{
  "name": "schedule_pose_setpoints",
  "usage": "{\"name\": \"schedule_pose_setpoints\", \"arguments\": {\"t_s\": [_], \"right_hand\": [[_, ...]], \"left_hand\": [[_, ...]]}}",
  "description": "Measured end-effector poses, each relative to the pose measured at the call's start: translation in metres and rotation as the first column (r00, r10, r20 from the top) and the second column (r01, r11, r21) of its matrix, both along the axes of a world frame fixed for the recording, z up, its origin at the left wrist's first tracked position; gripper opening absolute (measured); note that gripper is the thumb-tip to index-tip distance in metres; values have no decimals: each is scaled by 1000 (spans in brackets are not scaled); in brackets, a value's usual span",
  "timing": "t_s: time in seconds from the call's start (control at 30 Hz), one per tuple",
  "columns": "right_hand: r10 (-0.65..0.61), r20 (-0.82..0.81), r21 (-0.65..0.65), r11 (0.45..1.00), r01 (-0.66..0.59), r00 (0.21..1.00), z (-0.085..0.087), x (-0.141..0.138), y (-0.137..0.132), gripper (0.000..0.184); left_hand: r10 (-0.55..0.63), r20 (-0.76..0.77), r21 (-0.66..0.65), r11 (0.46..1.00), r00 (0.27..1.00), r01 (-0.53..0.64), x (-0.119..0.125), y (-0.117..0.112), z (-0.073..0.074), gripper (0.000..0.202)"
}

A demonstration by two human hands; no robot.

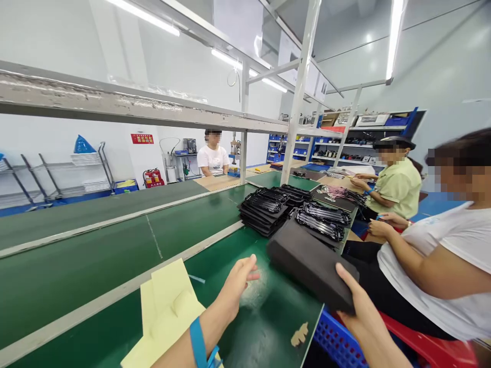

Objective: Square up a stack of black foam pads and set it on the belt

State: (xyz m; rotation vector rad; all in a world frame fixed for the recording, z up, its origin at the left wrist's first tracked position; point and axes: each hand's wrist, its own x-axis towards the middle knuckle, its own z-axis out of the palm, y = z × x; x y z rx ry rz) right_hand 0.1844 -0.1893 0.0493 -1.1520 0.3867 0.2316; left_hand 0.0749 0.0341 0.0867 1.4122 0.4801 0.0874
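Note:
My right hand [356, 301] grips the near end of a thick black block [310, 255], which looks like foam or a stack of foam sheets. Its thumb lies on top and the fingers are under it. The block is tilted above the green table, its far end close to the piled black parts. Left of it, my left hand [240, 281] hovers over the table with fingers apart and nothing in it; a blue band circles that wrist. Pale yellow sheets [164, 296] lie beside my left forearm. Stacks of black sheets with thin black frames [264, 204] stand beyond the block.
A blue plastic basket [337, 337] sits below the table's right edge. A torn tan scrap [299, 334] lies near that edge. Two people sit close on the right, and another person [213, 158] is across the bench. A white shelf post [299, 97] rises behind the stacks.

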Motion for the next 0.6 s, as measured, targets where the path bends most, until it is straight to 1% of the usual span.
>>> {"name": "schedule_pose_setpoints", "arguments": {"t_s": [0.07, 0.13, 0.2, 0.27, 0.37, 0.47, 0.53, 0.6], "right_hand": [[4, -8, -29, 1000, -4, 1000, 8, 23, 0, 41], [32, -17, -38, 999, -33, 999, 9, 40, 1, 37], [59, -30, -37, 998, -60, 998, 7, 49, 4, 35], [73, -39, -46, 996, -75, 997, 4, 54, 6, 34], [77, -50, -68, 994, -80, 996, 2, 58, 6, 32], [69, -69, -98, 992, -76, 995, 1, 60, 4, 32], [64, -77, -115, 991, -72, 995, -1, 62, 3, 31], [61, -79, -127, 989, -71, 995, -2, 64, 3, 30]], "left_hand": [[-3, -23, -46, 999, 1000, 2, 9, -8, 3, 36], [-26, -51, -86, 996, 998, 22, 20, -17, 1, 36], [-39, -86, -129, 991, 996, 28, 33, -25, -5, 38], [-17, -112, -146, 989, 994, 0, 48, -32, -13, 38], [86, -94, -100, 990, 992, -96, 75, -39, -25, 42], [180, -38, -38, 983, 983, -182, 101, -40, -31, 49], [204, -16, -7, 979, 979, -204, 116, -40, -34, 52], [202, -10, 24, 979, 979, -202, 129, -41, -36, 53]]}}
